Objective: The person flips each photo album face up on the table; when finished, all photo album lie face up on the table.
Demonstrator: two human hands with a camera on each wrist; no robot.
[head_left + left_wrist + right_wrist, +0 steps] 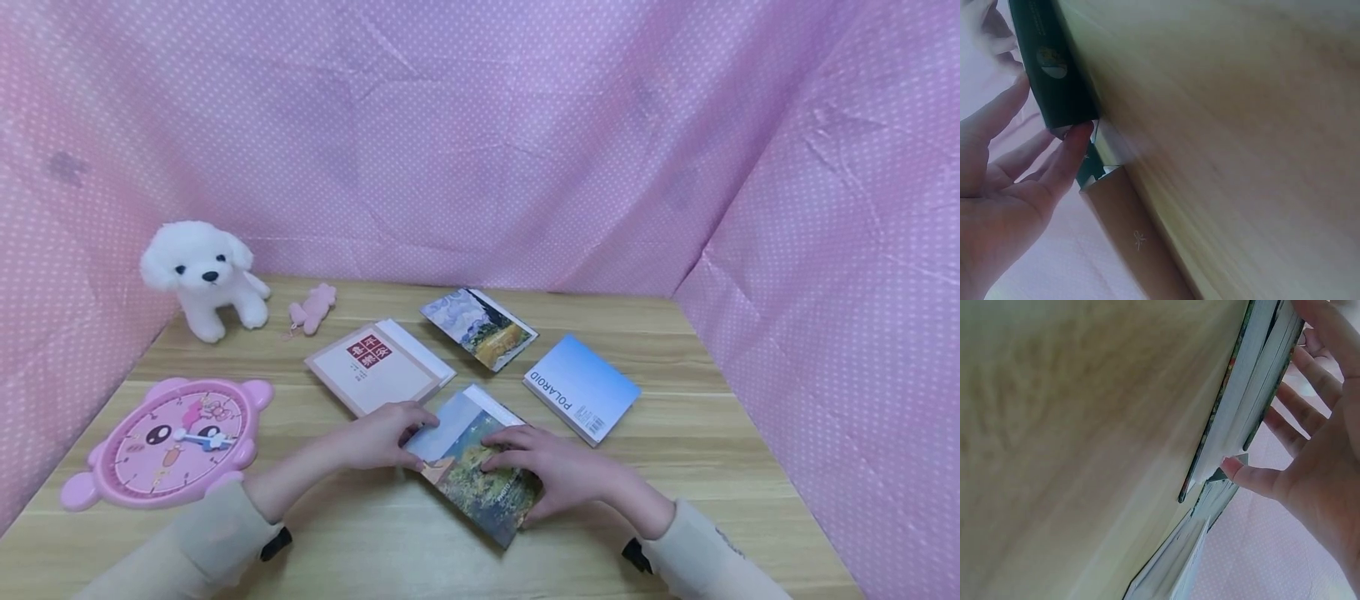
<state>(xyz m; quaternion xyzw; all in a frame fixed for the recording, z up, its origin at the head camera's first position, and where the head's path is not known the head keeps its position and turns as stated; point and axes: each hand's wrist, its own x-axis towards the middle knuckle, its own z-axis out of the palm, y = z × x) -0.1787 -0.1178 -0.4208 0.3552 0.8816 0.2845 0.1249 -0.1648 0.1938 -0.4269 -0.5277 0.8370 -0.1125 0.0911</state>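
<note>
A photo album with a painted garden cover (468, 475) lies at the near middle of the table in the head view. My left hand (386, 437) grips its left end; in the left wrist view the thumb and fingers meet the end of the dark green spine (1054, 69). From the other side my right hand (551, 467) holds it, fingers spread over the cover. Its thumb presses the corner of the white page edges (1235, 406) in the right wrist view. The album's underside is hidden.
Behind lie a beige album with red squares (382, 367), a landscape-cover album (480, 325) and a blue POLAROID album (583, 387). To the left are a pink toy clock (176, 446), a white plush dog (202, 275) and a small pink plush (313, 308). Pink dotted cloth (480, 150) surrounds the table.
</note>
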